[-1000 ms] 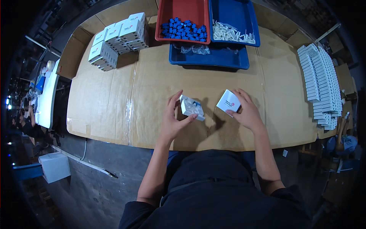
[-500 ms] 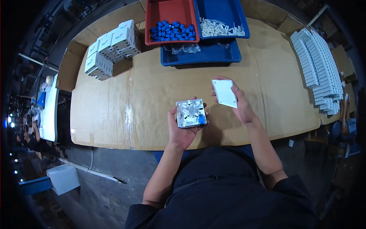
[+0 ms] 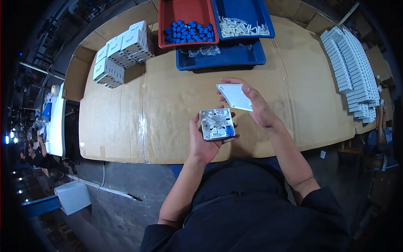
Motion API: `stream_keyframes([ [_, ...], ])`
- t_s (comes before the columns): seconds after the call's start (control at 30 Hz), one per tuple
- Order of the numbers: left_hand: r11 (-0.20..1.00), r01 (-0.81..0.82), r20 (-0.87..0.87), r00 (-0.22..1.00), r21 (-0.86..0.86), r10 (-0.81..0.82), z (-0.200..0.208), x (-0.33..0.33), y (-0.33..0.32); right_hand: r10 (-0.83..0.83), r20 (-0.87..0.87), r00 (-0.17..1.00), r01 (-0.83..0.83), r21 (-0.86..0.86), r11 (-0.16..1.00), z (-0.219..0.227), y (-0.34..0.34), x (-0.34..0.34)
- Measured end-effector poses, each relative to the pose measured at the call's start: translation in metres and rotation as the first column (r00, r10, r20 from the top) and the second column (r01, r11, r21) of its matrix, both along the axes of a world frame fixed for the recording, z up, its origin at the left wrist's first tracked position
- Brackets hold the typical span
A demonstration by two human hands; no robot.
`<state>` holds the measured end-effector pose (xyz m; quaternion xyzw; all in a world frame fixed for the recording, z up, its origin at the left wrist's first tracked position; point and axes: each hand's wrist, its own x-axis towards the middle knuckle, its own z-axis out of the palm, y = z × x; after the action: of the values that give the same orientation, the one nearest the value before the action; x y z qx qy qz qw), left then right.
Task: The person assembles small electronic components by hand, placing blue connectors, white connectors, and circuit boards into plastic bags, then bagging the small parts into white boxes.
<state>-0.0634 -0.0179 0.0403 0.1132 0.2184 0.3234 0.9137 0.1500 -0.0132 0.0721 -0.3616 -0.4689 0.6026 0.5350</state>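
Observation:
My left hand (image 3: 204, 145) grips a square white plastic box base (image 3: 209, 130) from below, its open side up. Inside it lie a clear plastic bag with small parts (image 3: 217, 121) and a blue adapter (image 3: 229, 131) at the near right corner. Above and to the right, my right hand (image 3: 261, 110) is closed on a flat white cover (image 3: 237, 97). The cover is tilted, its inner face with small corner posts showing. A small gap separates the cover from the base.
Ahead stand a red tray (image 3: 188, 9) of blue adapters, a blue tray (image 3: 243, 10) of white sticks and a lower blue tray (image 3: 220, 63) with clear bags. Stacked white boxes (image 3: 110, 69) are at left, rows of white box parts (image 3: 350, 69) at right, all on a cardboard-covered table (image 3: 113, 134).
My right hand has brought the cover leftward and turned it, so it now hangs just beyond the base. My left hand has shifted slightly right with the base.

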Motion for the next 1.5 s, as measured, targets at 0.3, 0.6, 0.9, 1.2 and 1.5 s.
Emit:
stream_keyframes([
  [0.3,0.999,-0.014,-0.045,0.999,-0.051,0.011,0.001,0.017,-0.003,0.101,0.317,0.943,-0.103,-0.01,0.995,-0.006,-0.001,-0.006],
  [0.6,0.998,-0.022,-0.064,0.998,-0.055,0.019,-0.002,0.02,-0.003,0.154,0.43,0.89,-0.155,-0.033,0.987,-0.002,-0.005,-0.005],
  [0.9,0.989,-0.03,-0.071,0.997,-0.143,0.02,-0.003,0.03,-0.001,0.149,0.487,0.86,-0.144,-0.047,0.988,-0.018,0.001,0.0],
  [1.2,0.992,-0.005,-0.021,1.0,-0.13,0.002,-0.014,0.03,-0.001,0.216,0.496,0.841,-0.134,-0.196,0.971,-0.016,-0.004,-0.008],
  [1.5,0.985,-0.007,-0.055,0.998,-0.172,-0.003,-0.011,0.033,0.0,0.169,0.501,0.849,-0.098,-0.166,0.981,-0.031,-0.004,-0.013],
])
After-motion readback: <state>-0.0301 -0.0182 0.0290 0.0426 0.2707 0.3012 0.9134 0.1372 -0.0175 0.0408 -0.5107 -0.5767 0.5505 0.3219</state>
